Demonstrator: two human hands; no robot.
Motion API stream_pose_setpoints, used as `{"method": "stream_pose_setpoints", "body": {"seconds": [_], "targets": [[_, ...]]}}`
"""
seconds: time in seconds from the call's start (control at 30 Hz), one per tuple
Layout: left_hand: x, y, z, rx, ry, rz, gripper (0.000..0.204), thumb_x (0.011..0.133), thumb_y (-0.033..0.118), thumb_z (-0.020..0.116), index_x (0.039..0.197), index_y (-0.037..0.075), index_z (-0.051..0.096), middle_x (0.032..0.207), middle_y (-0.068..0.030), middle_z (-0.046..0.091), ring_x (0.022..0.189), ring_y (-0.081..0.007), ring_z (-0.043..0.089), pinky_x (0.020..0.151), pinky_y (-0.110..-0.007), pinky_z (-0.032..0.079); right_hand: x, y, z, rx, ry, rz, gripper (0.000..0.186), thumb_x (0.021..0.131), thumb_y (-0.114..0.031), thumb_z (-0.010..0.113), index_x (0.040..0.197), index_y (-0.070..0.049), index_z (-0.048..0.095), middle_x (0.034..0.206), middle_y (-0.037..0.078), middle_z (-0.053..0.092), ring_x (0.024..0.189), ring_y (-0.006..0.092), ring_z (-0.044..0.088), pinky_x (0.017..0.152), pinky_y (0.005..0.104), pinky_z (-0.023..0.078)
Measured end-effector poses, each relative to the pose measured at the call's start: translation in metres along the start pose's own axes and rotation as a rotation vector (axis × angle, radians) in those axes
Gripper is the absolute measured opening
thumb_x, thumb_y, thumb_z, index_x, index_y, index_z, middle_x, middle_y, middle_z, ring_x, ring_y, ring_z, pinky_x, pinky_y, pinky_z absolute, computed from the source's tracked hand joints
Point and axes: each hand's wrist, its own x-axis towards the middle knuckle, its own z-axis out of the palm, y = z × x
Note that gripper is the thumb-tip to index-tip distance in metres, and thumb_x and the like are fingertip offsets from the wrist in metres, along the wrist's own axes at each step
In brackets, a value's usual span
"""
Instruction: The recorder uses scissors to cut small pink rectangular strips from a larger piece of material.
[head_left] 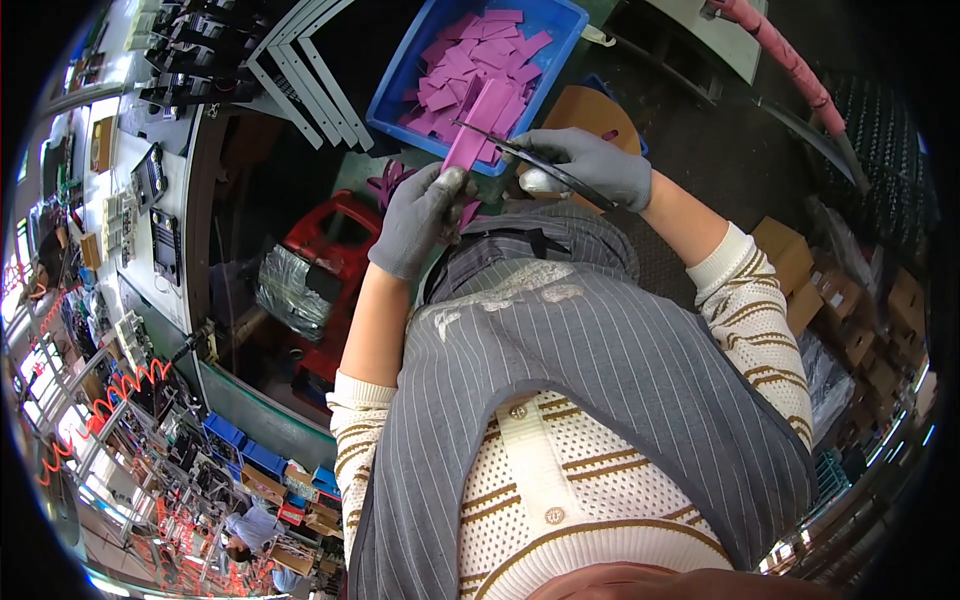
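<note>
A: Purple flat rubber strip [478,128] is pinched in the grey-gloved left hand [418,222], over the blue plastic bin's [395,88] near rim. Right hand [590,165] is closed round black scissors [530,160], blades at the strip.

B: Progress?

A: Looks mid-run; bin holds many strips. Crowded workshop, shelves left.

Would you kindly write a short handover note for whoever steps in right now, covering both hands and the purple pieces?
Left hand: grey glove, closed on one purple strip, held upright at its lower end.
Right hand: grey glove, holding dark scissors; the blades lie across the strip, so a cut appears to be in hand.
Blue bin ahead of the hands holds a pile of purple pieces. A few purple scraps lie below the bin, near the left hand.
Done: cannot tell how many pieces are already trimmed.
Left: the held strip, and probably more from the bin.
</note>
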Motion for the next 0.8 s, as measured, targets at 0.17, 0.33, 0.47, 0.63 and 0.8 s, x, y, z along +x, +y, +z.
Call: {"method": "stream_pose_setpoints", "body": {"seconds": [0.17,0.33,0.47,0.63,0.8], "targets": [[0.032,-0.008,-0.009,0.039,-0.055,0.013,0.028,0.093,0.028,0.046,0.086,0.003,0.057,0.059,0.002,0.044,0.048,-0.0066,0.04,0.044,-0.021,0.035,0.001,-0.005,-0.007,-0.013,0.01,0.108,0.034,0.079,-0.024,0.062,0.105,-0.002,0.057,0.072,0.0,0.053,0.058,0.0048,0.047,0.052,0.0193,0.041],[0.061,-0.013,-0.016,0.071,-0.099,-0.066,0.028,0.092,0.029,0.046,0.087,0.004,0.058,0.06,0.0019,0.044,0.048,-0.0079,0.04,0.044,-0.023,0.034,0.015,-0.006,-0.017,-0.001,0.036,0.248,0.022,0.077,-0.013,0.054,0.095,-0.003,0.058,0.068,0.003,0.055,0.054,0.0086,0.052,0.048,0.0214,0.042],[0.076,-0.017,-0.026,0.057,-0.121,-0.085,0.028,0.091,0.03,0.047,0.087,0.004,0.058,0.06,0.0017,0.045,0.048,-0.0085,0.041,0.044,-0.023,0.035,0.028,0.014,-0.027,0.032,0.072,0.217,0.018,0.078,-0.014,0.056,0.092,-0.004,0.058,0.065,0.001,0.051,0.052,0.0077,0.049,0.047,0.0204,0.04],[0.045,-0.013,-0.037,0.056,-0.076,-0.111,0.028,0.09,0.031,0.049,0.088,0.005,0.058,0.062,0.0021,0.048,0.05,-0.007,0.042,0.045,-0.023,0.036,0.026,0.016,-0.036,0.208,0.216,0.147,0.022,0.082,-0.017,0.06,0.1,-0.005,0.055,0.068,0.001,0.053,0.055,0.0079,0.05,0.048,0.0201,0.042],[0.023,-0.014,-0.013,0.076,-0.109,-0.014,0.029,0.088,0.029,0.053,0.094,0.003,0.062,0.083,-0.0042,0.064,0.066,-0.0116,0.057,0.056,-0.028,0.047,0.028,0.008,-0.018,0.605,0.203,0.069,0.03,0.082,-0.01,0.061,0.11,-0.007,0.051,0.08,0.004,0.057,0.062,0.0108,0.057,0.052,0.0209,0.045]]}}
